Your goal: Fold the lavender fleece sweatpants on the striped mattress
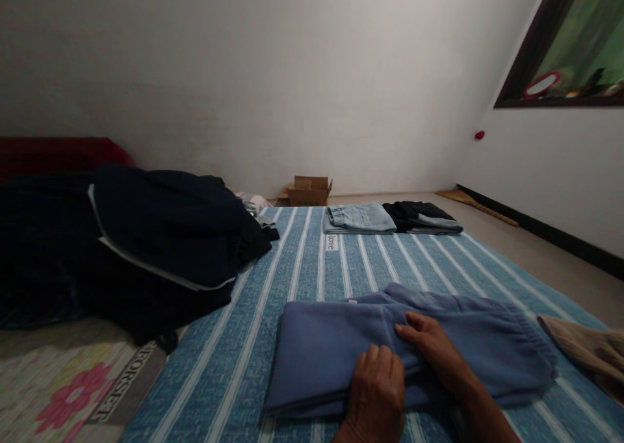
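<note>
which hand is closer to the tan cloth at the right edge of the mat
Right. The right hand lies on the blue sweatpants toward the tan cloth, still apart from it. The left hand presses the sweatpants farther left.

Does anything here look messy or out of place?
Mostly tidy. The dark clothes pile at the left is a loose heap, unlike the folded jeans beyond. Both hands rest on blue trousers.

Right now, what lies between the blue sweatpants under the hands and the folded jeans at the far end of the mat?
In the head view, only bare striped mat with a small "love" label lies between the sweatpants and the jeans.
</note>
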